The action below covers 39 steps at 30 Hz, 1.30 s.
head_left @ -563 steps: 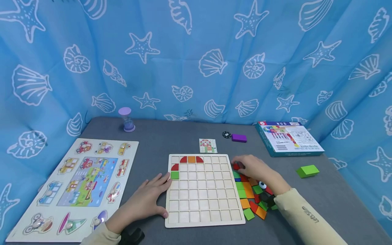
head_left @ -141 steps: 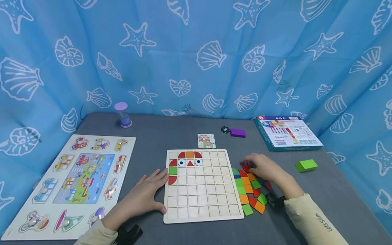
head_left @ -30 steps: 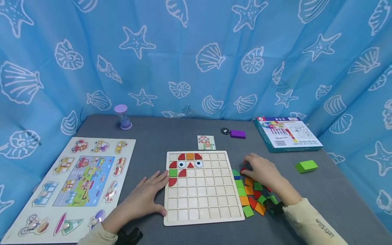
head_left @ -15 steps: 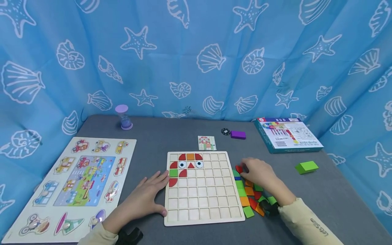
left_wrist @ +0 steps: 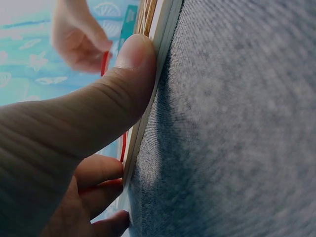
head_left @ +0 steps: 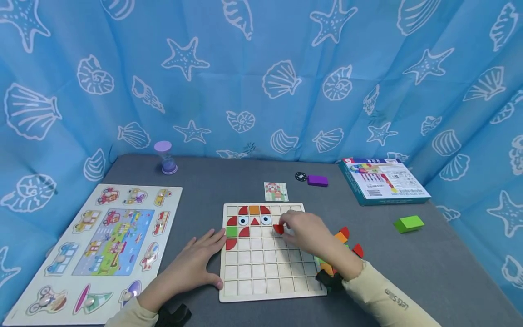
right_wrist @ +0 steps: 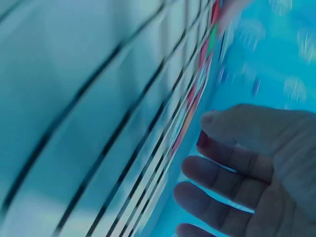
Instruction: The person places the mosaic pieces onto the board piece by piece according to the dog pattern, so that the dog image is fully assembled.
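Grey felt covers the table (head_left: 229,181), walled round by a blue curtain (head_left: 261,77) printed with white shells and starfish; the wooden grid board (head_left: 269,268) lies at its middle; the left hand (head_left: 194,263) rests spread flat against the board's left edge; the right hand (head_left: 308,234) pinches a red piece (head_left: 278,229) over the board's upper rows; a vehicle puzzle (head_left: 102,240) lies left, a box (head_left: 382,180) far right.

Your red quarter-round tile (head_left: 278,229) is pinched just above the wooden grid board (head_left: 269,281), right of the eye row. That board lies flat at table centre, red, orange and green tiles filling its far-left corner.
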Tool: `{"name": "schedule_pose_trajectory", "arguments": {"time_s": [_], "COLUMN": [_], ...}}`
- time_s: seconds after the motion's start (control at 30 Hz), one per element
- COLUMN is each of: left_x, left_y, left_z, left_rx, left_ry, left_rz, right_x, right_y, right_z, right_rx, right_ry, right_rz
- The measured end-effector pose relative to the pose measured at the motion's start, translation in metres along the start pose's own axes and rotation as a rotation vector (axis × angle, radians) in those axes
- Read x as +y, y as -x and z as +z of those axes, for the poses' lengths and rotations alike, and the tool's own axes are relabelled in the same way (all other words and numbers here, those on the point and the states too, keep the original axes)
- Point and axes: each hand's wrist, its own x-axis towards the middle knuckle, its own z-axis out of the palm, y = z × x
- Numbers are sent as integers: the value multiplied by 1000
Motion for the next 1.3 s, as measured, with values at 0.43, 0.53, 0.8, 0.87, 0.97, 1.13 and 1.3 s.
{"name": "schedule_pose_trajectory", "arguments": {"time_s": [0.43, 0.53, 0.8, 0.87, 0.97, 1.13, 1.3], "left_x": [0, 0, 2, 2, 2, 1, -1], "left_y": [-2, -2, -1, -1, -1, -1, -1], "left_z": [2, 2, -2, -3, -4, -2, 0], "left_rx": [13, 13, 2, 4, 7, 15, 9], "left_ry": [-4, -8, -7, -10, -16, -17, -12], "left_rz": [21, 22, 7, 6, 6, 15, 8], "right_x": [-60, -60, -61, -62, -62, -60, -57], "right_y": [-21, -21, -23, -24, -25, -27, -25], "right_z": [19, 19, 23, 23, 22, 21, 18], "right_rx": [26, 13, 16, 23, 13, -19, -35], "right_ry": [110, 90, 67, 61, 36, 1, -16], "right_rz": [-207, -204, -212, -207, -189, -148, -118]}}
